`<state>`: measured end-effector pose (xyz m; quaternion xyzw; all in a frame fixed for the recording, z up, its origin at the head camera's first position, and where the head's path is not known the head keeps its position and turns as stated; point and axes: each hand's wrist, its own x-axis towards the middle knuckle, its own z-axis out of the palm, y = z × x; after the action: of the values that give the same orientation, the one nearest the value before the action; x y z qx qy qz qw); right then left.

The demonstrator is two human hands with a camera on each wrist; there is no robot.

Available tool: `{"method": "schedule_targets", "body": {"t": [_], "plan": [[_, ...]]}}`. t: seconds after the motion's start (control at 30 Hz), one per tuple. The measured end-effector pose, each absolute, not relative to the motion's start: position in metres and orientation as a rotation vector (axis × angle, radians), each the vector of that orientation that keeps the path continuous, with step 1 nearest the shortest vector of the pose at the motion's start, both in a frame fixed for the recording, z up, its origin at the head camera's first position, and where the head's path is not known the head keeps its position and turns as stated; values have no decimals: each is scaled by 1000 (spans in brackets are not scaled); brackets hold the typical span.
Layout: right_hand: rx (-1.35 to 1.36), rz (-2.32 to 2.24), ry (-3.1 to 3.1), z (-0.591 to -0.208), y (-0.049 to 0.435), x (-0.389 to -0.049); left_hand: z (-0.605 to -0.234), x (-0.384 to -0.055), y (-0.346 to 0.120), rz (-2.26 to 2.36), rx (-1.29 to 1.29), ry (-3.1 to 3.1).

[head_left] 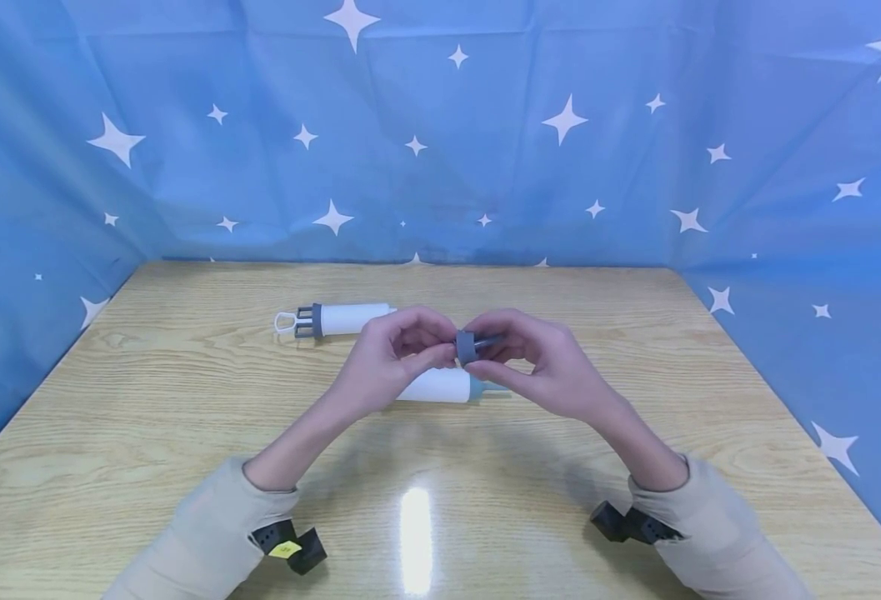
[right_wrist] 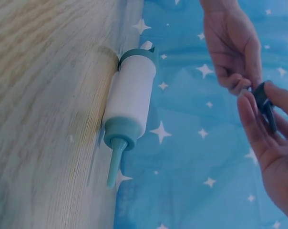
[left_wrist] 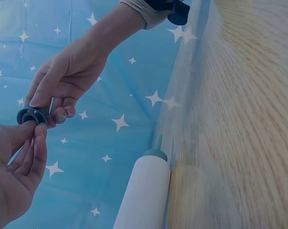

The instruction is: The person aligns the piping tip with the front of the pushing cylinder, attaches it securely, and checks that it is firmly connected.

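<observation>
A dark grey nozzle cap [head_left: 466, 347], with a wide ring and a thin spout, is held up above the table between both hands. My right hand [head_left: 553, 367] pinches it by the ring, the spout pointing back toward the palm. Fingertips of my left hand [head_left: 383, 358] pinch at the ring's open end, which shows in the left wrist view as a dark round opening [left_wrist: 32, 115]. Below the hands lies a white syringe-like tube with a teal nozzle end [right_wrist: 129, 90], partly hidden by my left hand in the head view.
Behind my left hand, a second white tube [head_left: 353, 318] with a grey collar and a white loop handle [head_left: 286, 322] lies on its side, its right end covered by the hand. The wooden table [head_left: 147, 375] meets a blue star-patterned cloth [head_left: 485, 167] at the back and sides.
</observation>
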<state>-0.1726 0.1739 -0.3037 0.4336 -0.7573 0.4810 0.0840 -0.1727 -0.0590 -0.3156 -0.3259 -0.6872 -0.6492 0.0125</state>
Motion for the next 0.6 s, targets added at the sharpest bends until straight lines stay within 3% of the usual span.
{"method": "schedule_targets", "body": {"t": [0.6], "plan": [[1318, 1471, -2245, -306, 168, -168, -316, -170, -56, -1970, -962, -2168]]}}
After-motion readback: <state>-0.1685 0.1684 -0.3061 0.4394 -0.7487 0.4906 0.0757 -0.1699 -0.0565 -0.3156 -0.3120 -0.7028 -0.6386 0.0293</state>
